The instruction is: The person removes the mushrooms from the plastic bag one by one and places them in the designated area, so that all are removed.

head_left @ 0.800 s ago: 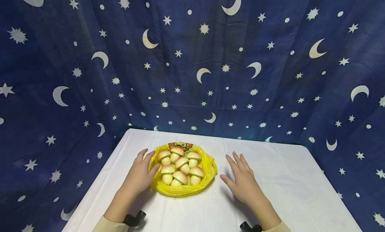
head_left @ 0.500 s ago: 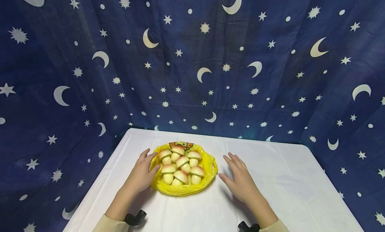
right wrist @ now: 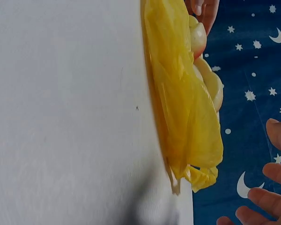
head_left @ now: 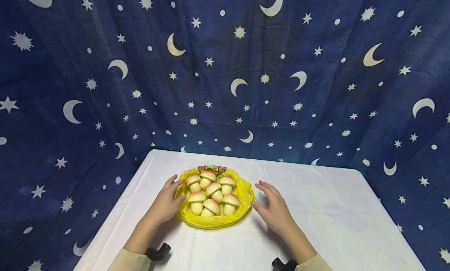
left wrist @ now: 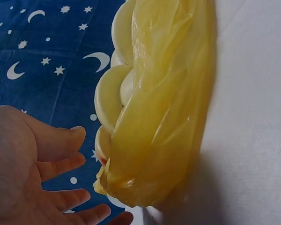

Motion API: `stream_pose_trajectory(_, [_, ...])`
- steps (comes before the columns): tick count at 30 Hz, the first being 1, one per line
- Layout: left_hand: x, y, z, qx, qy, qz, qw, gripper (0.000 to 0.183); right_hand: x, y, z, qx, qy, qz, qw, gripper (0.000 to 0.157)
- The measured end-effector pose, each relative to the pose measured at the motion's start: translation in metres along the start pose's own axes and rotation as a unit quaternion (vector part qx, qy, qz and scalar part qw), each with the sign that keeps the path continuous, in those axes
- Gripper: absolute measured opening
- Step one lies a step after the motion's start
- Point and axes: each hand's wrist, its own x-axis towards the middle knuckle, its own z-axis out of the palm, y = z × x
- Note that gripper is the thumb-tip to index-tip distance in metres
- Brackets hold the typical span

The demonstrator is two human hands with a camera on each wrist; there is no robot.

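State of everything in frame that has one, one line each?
Yellow plastic bag, mouth open, sides crumpled
Mushrooms, seven visible, uncovered inside the bag
Left-hand grip, open, holding nothing
Right-hand grip, open, holding nothing
White tablecloth, spread, lightly creased
Moon-and-star curtain, hanging

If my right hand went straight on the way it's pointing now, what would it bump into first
Most likely the right end of the yellow bag: the thumb side of your right hand is closest to it. Depth is unclear, so it might pass just above.
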Motion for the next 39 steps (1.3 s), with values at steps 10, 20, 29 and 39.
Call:
stream_pose_trajectory(10, [0.004, -0.004, -0.001, -0.025, -0.017, -0.008, 0.9995, 0.056, 0.005, -0.013, 0.006, 0.092, 0.005, 0.017, 0.996, 0.058])
stream_pose_trajectory(20, [0.008, -0.010, 0.004, -0.032, -0.026, -0.017, 0.9990, 0.057, 0.010, -0.027, 0.016, 0.159, -0.018, 0.068, 0.985, 0.054])
stream_pose_trajectory(29, [0.008, -0.012, 0.005, -0.026, -0.030, -0.029, 0.9988, 0.058, 0.011, -0.030, 0.026, 0.194, -0.028, 0.079, 0.977, 0.049])
stream_pose_trajectory(39, [0.010, -0.016, 0.007, -0.027, -0.029, -0.032, 0.9987, 0.060, 0.012, -0.037, 0.032, 0.186, -0.046, 0.076, 0.979, 0.044])
